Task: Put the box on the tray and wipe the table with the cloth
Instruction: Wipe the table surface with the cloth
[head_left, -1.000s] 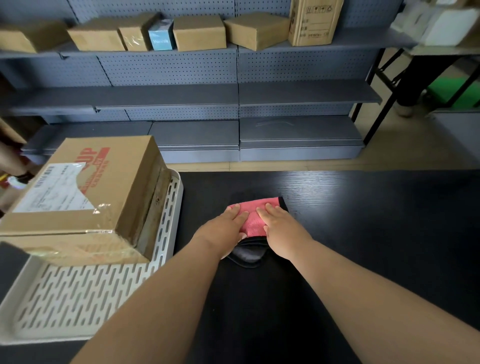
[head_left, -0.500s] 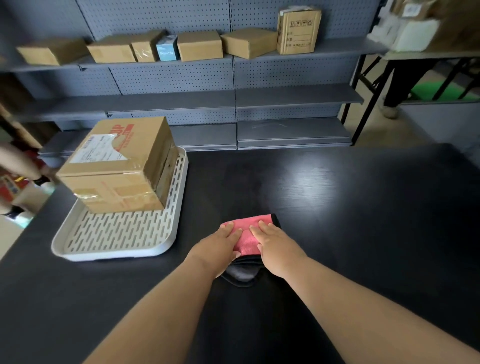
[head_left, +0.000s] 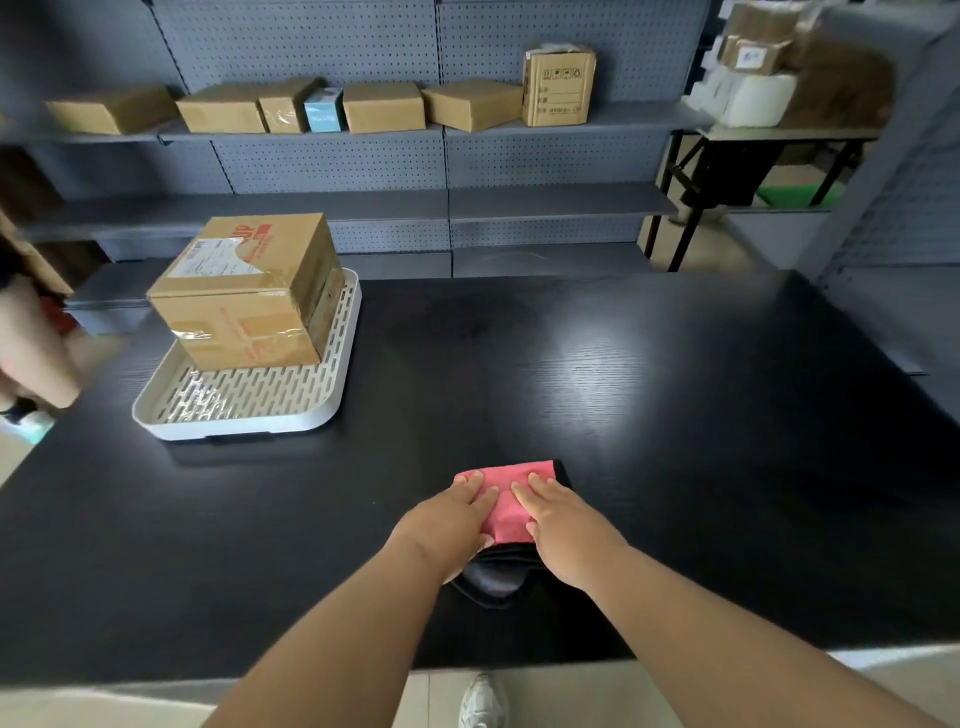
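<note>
1. Table (head_left: 675, 415): dark and wide, and most of it lies beyond the hands. Short strokes near the front edge would likely leave the far side and corners unwiped.
2. Tray (head_left: 234, 428): it sits at the table's far left. A broad leftward sweep could knock it toward the edge.
3. Box (head_left: 249, 291): it stands at the back end of the tray, so that part of the task looks done. A knock to the tray could shift it.
4. Cloth (head_left: 506, 506): folded, pink over black, flat on the table near the front edge. Uneven pressure could bunch or unfold it.
5. Left hand (head_left: 447, 525) and right hand (head_left: 566, 530): both lie flat on the cloth, fingers straight, pressing rather than gripping. The cloth could slip from under them.
</note>
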